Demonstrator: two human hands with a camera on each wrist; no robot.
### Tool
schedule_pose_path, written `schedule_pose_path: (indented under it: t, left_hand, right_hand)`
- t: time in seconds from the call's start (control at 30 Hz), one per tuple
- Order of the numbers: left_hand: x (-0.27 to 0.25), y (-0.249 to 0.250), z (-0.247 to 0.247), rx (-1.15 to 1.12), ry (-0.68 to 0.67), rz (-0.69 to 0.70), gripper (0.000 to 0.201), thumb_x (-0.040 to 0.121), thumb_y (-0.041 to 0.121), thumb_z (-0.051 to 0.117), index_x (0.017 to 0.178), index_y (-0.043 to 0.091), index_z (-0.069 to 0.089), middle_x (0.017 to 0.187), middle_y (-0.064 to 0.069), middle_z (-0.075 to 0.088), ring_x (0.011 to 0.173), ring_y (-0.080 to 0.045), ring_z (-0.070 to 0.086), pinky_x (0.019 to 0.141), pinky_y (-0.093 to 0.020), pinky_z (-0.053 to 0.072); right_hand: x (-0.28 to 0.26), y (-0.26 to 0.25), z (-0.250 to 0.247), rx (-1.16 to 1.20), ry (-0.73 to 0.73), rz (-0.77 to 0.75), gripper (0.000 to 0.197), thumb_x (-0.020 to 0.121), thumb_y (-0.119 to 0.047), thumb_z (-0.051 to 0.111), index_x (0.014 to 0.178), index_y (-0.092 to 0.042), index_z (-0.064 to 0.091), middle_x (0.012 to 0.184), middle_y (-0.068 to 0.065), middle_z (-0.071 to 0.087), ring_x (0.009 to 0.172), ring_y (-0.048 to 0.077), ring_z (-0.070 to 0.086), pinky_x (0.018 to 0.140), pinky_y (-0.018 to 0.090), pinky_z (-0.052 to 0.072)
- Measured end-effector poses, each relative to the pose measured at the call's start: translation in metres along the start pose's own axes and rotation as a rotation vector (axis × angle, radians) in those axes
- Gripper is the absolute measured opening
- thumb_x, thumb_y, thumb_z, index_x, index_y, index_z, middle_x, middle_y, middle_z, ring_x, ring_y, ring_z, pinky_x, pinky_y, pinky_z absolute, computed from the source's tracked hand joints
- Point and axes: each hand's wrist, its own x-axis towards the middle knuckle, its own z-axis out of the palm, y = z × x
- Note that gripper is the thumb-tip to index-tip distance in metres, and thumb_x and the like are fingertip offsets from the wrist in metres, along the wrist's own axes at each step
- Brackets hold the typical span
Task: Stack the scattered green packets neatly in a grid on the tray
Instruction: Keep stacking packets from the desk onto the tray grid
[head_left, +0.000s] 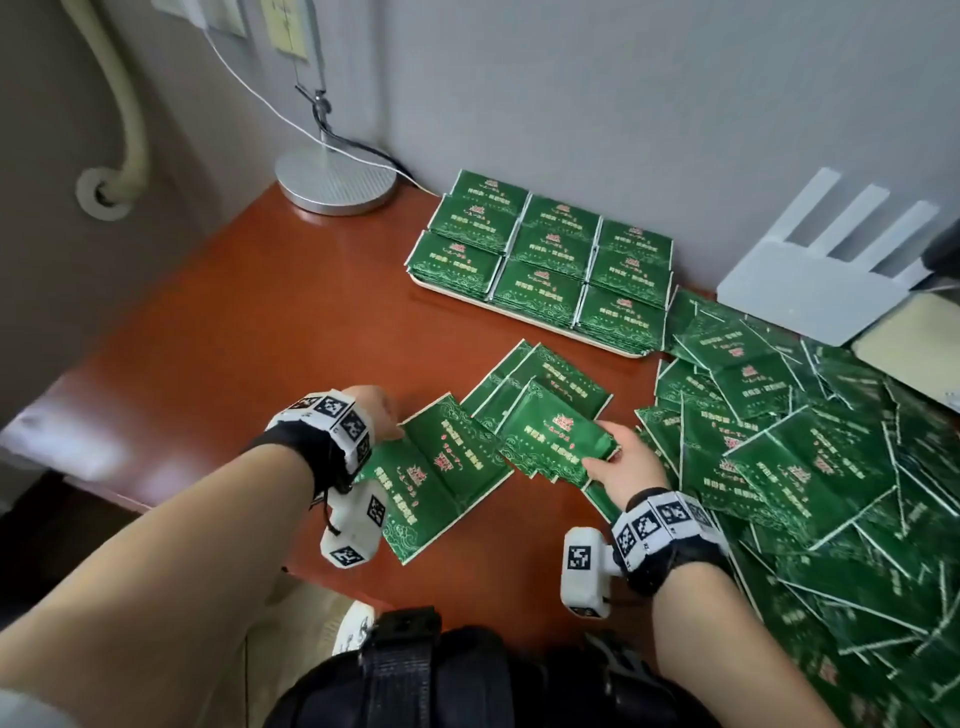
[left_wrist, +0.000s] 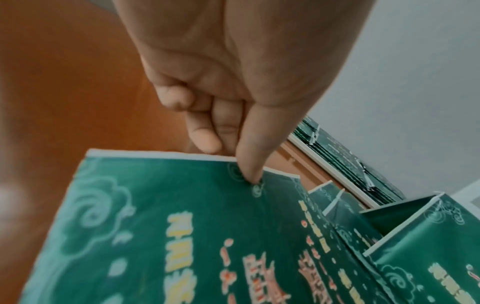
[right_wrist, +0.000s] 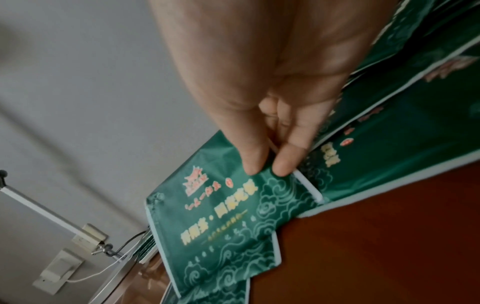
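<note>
A glossy reddish-brown wooden table (head_left: 249, 312) stands against a plain grey wall, and a lamp with a round brushed-metal base (head_left: 335, 179) sits at its far edge. Beside the lamp, a flat white tray (head_left: 524, 318) carries green packets (head_left: 540, 249) set in a tidy three-by-three grid of low stacks. The packets are thin, rectangular foil sachets with white sealed edges, pale swirling cloud patterns and gold and red lettering. A white router (head_left: 810, 291) with flat upright antennas stands at the right by the wall, and before it lies a loose, overlapping heap of packets (head_left: 810, 457).

In front of the tray a few packets lie fanned on the wood. The left hand (head_left: 376, 410) pinches the top edge of one packet (head_left: 441, 478); in the left wrist view the thumb (left_wrist: 250, 162) presses its face while curled fingers sit behind the white seam. The right hand (head_left: 623, 462) grips another packet (head_left: 556, 436) by its edge, thumb on top, the foil puckering slightly under the pinch.
</note>
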Motion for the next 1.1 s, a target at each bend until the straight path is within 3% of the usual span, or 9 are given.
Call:
schedule_pose_path:
  t: [0.13,0.2,0.3,0.47,0.53,0.63,0.77,1.0,1.1]
  left_hand:
    - [0.001,0.012,-0.006,0.047,-0.007,0.09,0.01,0.086,0.016,0.061,0.08,0.017,0.054,0.079,0.004,0.052,0.08,-0.014,0.049,0.05,-0.014,0.033]
    - [0.002,0.014,-0.013,-0.019,0.005,0.156,0.013,0.085,0.015,0.063,0.095,0.016,0.057,0.087,0.004,0.054,0.083,-0.012,0.052,0.053,-0.012,0.035]
    - [0.001,0.015,-0.026,-0.183,0.062,0.263,0.044,0.086,0.012,0.06,0.127,0.022,0.047,0.087,0.007,0.055,0.074,-0.008,0.056,0.051,-0.013,0.043]
    - [-0.004,0.022,-0.041,-0.347,0.129,0.382,0.048,0.085,0.011,0.061,0.128,0.03,0.05,0.097,-0.003,0.063,0.078,-0.014,0.06,0.06,-0.018,0.049]
    - [-0.005,0.025,-0.039,-0.326,0.129,0.382,0.049,0.083,0.01,0.065,0.127,0.027,0.053,0.107,-0.002,0.064,0.085,-0.013,0.061,0.065,-0.018,0.048]
    - [-0.005,0.029,-0.03,-0.191,0.12,0.37,0.051,0.082,0.007,0.065,0.128,0.024,0.052,0.119,0.0,0.061,0.094,-0.011,0.06,0.072,-0.016,0.047]
    - [-0.006,0.036,-0.026,0.077,0.117,0.368,0.042,0.084,0.009,0.062,0.123,0.023,0.058,0.119,0.0,0.062,0.107,-0.017,0.058,0.09,-0.025,0.046]
    - [0.001,0.042,-0.03,0.128,0.224,0.3,0.026,0.09,0.024,0.056,0.113,0.015,0.062,0.117,-0.005,0.047,0.095,-0.019,0.053,0.083,-0.024,0.044]
    - [0.003,0.039,-0.027,0.052,0.249,0.259,0.026,0.091,0.027,0.053,0.114,0.016,0.06,0.12,-0.005,0.044,0.091,-0.017,0.048,0.081,-0.025,0.043]
  right_hand:
    - [-0.006,0.001,-0.004,0.019,0.066,0.024,0.035,0.089,-0.015,0.056,0.125,-0.013,0.053,0.114,0.009,0.063,0.099,0.026,0.06,0.087,0.031,0.046]
    - [-0.008,0.001,-0.006,0.02,0.098,0.017,0.032,0.09,-0.018,0.056,0.121,-0.012,0.057,0.114,0.01,0.062,0.097,0.025,0.06,0.088,0.032,0.047]
    - [-0.008,0.002,-0.008,0.014,0.166,-0.004,0.028,0.089,-0.019,0.057,0.116,-0.014,0.062,0.119,0.01,0.053,0.093,0.021,0.053,0.089,0.029,0.043]
    - [-0.011,0.004,-0.016,0.0,0.251,-0.002,0.032,0.089,-0.021,0.059,0.118,-0.008,0.06,0.131,0.009,0.048,0.117,0.024,0.047,0.101,0.031,0.035]
    - [-0.014,0.006,-0.019,0.018,0.219,0.022,0.031,0.09,-0.022,0.056,0.12,-0.012,0.058,0.121,0.006,0.054,0.1,0.022,0.055,0.085,0.028,0.044]
    - [-0.015,0.009,-0.02,0.062,0.21,0.038,0.027,0.092,-0.02,0.053,0.118,-0.016,0.058,0.088,-0.001,0.057,0.062,0.012,0.049,0.054,0.021,0.038]
    - [-0.015,0.011,-0.015,0.064,0.183,0.053,0.031,0.092,-0.019,0.052,0.123,-0.013,0.054,0.107,0.01,0.061,0.079,0.019,0.051,0.072,0.024,0.041]
    - [-0.011,0.01,-0.013,0.148,0.176,0.028,0.03,0.092,-0.017,0.052,0.121,-0.012,0.056,0.102,0.01,0.063,0.084,0.02,0.055,0.076,0.025,0.043]
    - [-0.007,0.009,-0.01,0.196,0.19,0.027,0.028,0.091,-0.015,0.053,0.119,-0.012,0.057,0.092,0.006,0.061,0.078,0.019,0.055,0.067,0.023,0.041]
